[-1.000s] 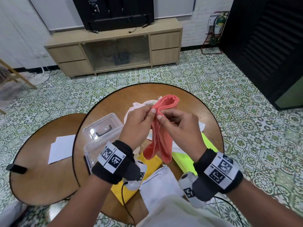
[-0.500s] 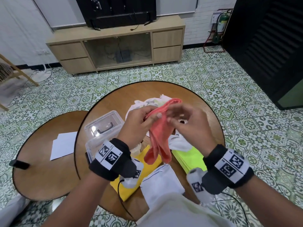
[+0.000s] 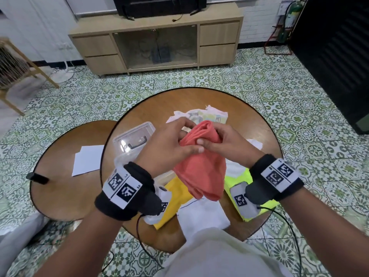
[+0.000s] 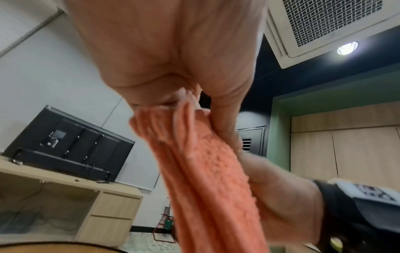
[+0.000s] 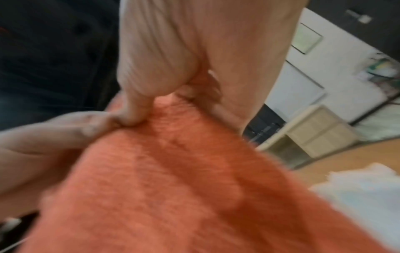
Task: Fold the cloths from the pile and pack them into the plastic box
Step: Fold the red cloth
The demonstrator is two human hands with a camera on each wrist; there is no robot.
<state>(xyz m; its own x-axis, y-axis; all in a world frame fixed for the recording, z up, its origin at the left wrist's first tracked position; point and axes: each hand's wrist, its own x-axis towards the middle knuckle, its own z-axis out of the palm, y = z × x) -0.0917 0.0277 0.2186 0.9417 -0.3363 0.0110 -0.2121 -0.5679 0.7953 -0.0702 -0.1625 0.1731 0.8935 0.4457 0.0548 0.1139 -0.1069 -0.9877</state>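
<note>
Both the left hand (image 3: 169, 144) and right hand (image 3: 225, 144) pinch the orange cloth (image 3: 201, 172) above the surface (image 3: 159, 104); the clear plastic box (image 3: 133, 136) sits lidded, contents unclear.

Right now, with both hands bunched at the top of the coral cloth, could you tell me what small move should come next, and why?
Probably draw the hands apart along the top edge. The left hand and right hand pinch the coral cloth close together, so it hangs gathered above the table, not flat enough to fold.
</note>
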